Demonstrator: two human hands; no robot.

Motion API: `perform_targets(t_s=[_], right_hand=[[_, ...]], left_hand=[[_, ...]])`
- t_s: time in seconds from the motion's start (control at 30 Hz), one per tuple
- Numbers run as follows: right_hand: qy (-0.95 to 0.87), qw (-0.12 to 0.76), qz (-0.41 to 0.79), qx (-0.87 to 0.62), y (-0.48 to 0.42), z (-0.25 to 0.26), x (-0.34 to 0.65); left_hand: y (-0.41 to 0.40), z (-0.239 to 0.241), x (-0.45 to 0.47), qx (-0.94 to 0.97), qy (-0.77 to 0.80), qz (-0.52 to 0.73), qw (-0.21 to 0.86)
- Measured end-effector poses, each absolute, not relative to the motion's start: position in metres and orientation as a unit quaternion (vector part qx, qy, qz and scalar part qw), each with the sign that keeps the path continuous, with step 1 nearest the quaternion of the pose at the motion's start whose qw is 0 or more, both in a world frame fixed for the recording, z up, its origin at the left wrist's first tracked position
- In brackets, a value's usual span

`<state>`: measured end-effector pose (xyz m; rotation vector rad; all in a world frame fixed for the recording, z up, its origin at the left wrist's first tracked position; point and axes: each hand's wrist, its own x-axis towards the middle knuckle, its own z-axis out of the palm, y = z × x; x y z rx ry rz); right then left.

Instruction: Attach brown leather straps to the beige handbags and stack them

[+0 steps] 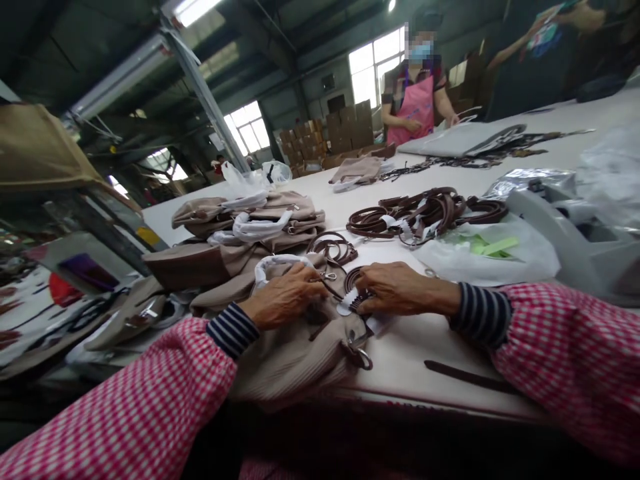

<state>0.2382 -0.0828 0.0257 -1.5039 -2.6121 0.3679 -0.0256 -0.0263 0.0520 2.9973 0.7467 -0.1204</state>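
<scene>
A beige handbag (pixel 295 357) lies at the near edge of the white table (pixel 430 340), its metal ring (pixel 361 357) showing at the side. My left hand (pixel 283 297) rests on the bag with fingers pinched on a metal strap clasp (pixel 327 276). My right hand (pixel 397 288) is closed over a coiled brown strap (pixel 354 283) wrapped with white paper, pressing it on the bag. Both sleeves are pink checked over striped cuffs.
A stack of beige bags (pixel 250 230) sits behind my hands. Bundles of brown straps (pixel 425 213) and a white plastic bag (pixel 490 257) lie to the right, with a grey machine (pixel 575 230) beyond. A loose brown strip (pixel 467 377) lies near the edge. A person in a pink apron (pixel 417 100) stands at the far side.
</scene>
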Motion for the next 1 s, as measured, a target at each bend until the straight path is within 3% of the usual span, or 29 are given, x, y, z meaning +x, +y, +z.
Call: perform_targets(t_s=[0.2, 0.47, 0.7, 1.0], right_hand=[[-0.893, 0.045, 0.219, -0.39, -0.077, 0.028, 0.26], [-0.884, 0.028, 0.271, -0.38, -0.07, 0.029, 0.269], [-0.868, 0.082, 0.25, -0.422, -0.073, 0.02, 0.266], [-0.854, 0.093, 0.357, -0.367, -0.057, 0.046, 0.279]], left_hand=[[-0.032, 0.035, -0.036, 0.962, 0.261, -0.034, -0.071], [-0.032, 0.027, -0.045, 0.963, 0.255, 0.081, 0.019], [-0.019, 0.045, -0.042, 0.955, 0.217, 0.2, -0.007], [-0.022, 0.059, -0.05, 0.94, 0.236, 0.241, 0.061]])
